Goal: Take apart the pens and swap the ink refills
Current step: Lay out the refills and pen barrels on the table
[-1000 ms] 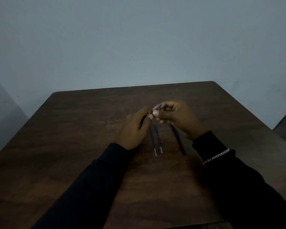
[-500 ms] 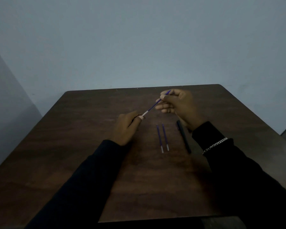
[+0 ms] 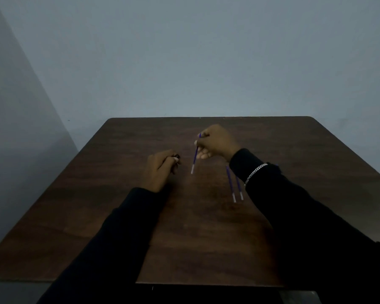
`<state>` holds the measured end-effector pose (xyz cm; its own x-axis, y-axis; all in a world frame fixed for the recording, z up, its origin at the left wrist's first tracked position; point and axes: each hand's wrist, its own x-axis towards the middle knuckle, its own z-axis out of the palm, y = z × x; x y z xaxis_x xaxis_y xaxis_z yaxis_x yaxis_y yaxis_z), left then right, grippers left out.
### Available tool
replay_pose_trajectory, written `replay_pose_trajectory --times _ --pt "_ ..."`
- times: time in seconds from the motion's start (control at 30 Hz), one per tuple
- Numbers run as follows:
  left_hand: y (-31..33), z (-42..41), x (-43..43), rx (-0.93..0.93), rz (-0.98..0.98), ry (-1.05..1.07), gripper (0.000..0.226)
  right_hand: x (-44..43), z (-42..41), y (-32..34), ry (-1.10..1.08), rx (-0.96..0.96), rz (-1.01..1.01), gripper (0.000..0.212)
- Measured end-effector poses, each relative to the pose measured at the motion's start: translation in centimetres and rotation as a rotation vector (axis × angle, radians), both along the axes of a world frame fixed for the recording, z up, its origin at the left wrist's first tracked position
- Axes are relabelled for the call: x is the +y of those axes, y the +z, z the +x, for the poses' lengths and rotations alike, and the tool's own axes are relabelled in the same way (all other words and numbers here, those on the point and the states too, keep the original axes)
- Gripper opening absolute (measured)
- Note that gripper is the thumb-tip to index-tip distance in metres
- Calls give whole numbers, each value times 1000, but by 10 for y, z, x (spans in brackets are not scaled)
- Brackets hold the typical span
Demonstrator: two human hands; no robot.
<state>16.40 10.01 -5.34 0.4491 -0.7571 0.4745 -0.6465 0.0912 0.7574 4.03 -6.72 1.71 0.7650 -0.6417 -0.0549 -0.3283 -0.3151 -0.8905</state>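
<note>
My right hand (image 3: 215,142) pinches a thin blue ink refill (image 3: 194,157) near its top end; the refill hangs almost upright with its pale tip pointing down just above the table. My left hand (image 3: 160,170) rests on the table with its fingers curled round a dark pen barrel (image 3: 177,157), of which only the front end shows. Two more blue refills (image 3: 234,185) lie side by side on the table, partly under my right sleeve. The other dark pen body is hidden behind my right forearm.
The dark wooden table (image 3: 110,194) stands against a pale grey wall (image 3: 184,62). Its far edge runs just beyond my right hand. A silver chain bracelet (image 3: 255,172) sits on my right wrist.
The right hand drew the blue refill fully out of the barrel in the left hand and turned it from slanted to nearly upright. The hands moved apart; the view shifted left.
</note>
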Motion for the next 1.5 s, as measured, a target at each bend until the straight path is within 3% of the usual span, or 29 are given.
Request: replay_pose_trajectory --times 0.17,0.37,0.5,1.07,1.33,1.5 --pt "-5 7 -3 93 -60 -1 34 4 25 -21 -8 201 -135 15" --pt "-5 8 -4 139 -85 -31 38 10 41 -31 -71 293 -251 18" --pt "-4 8 -5 152 -87 -32 36 11 44 -34 -104 274 -226 27" --pt "2 0 -1 174 -46 -17 34 10 44 -40 -117 249 -157 17" --pt "8 -8 3 201 -32 -6 35 15 23 -29 -89 144 -63 26" --pt "6 -9 1 214 -21 -3 34 18 -3 -12 -76 36 -114 28"
